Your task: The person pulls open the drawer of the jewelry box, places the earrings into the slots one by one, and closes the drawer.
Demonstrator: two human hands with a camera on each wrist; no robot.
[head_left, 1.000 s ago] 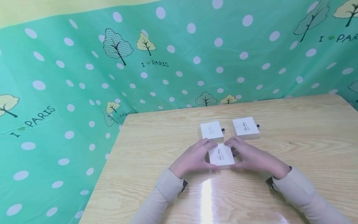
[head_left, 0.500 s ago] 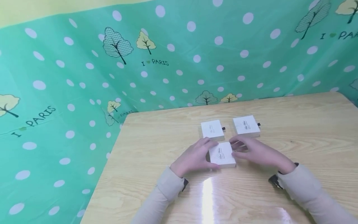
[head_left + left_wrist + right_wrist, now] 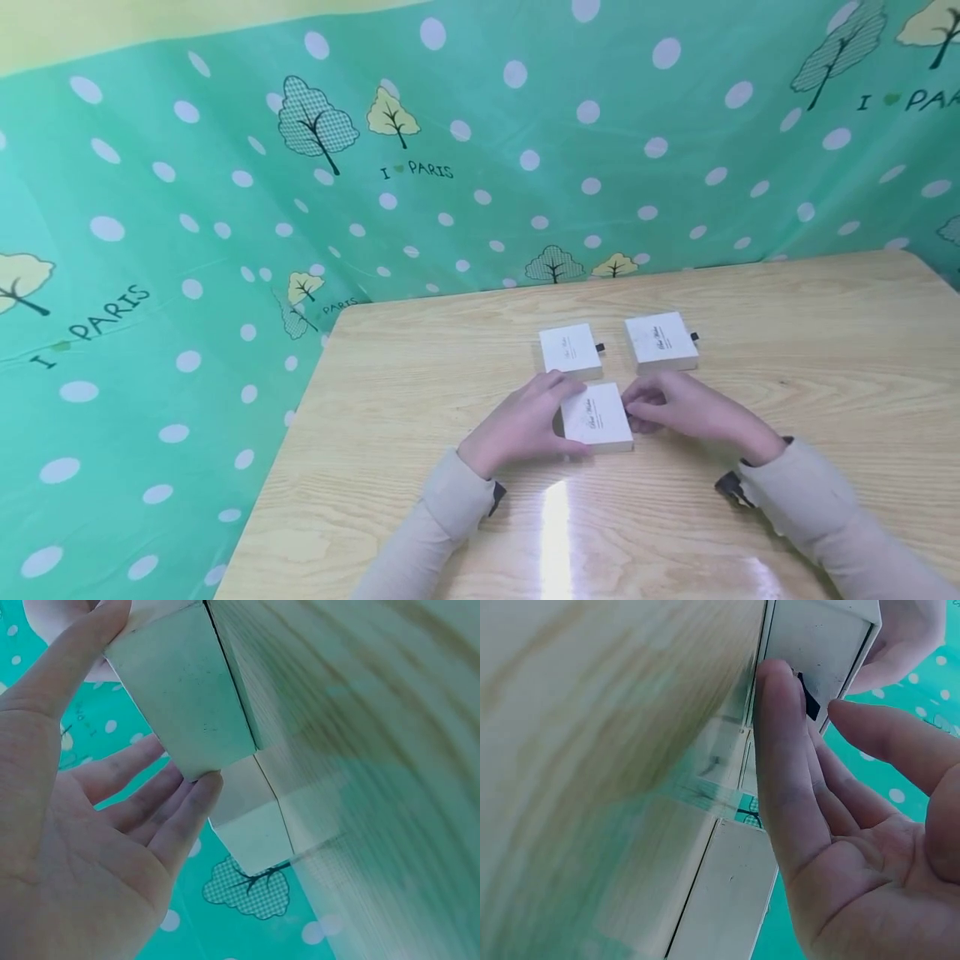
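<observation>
On the table lies a small white square box with dark script lettering on its top. My left hand grips it from the left, thumb at the near edge and fingers at the far edge. At its right side is my right hand. In the right wrist view a black pull tab sticks out of that side. The fingers and thumb of my right hand stand on either side of the tab, with a gap between them. In the head view my right hand hides the tab.
Behind the held box lie two similar white boxes, the left one close to it and the right one farther off, each with a black tab on its right side. The wooden table ends at a green dotted cloth.
My right hand has let go of the box's right corners, drawn back a little, and moved to the tab at its right side. My left hand keeps its grip; the box stays put.
</observation>
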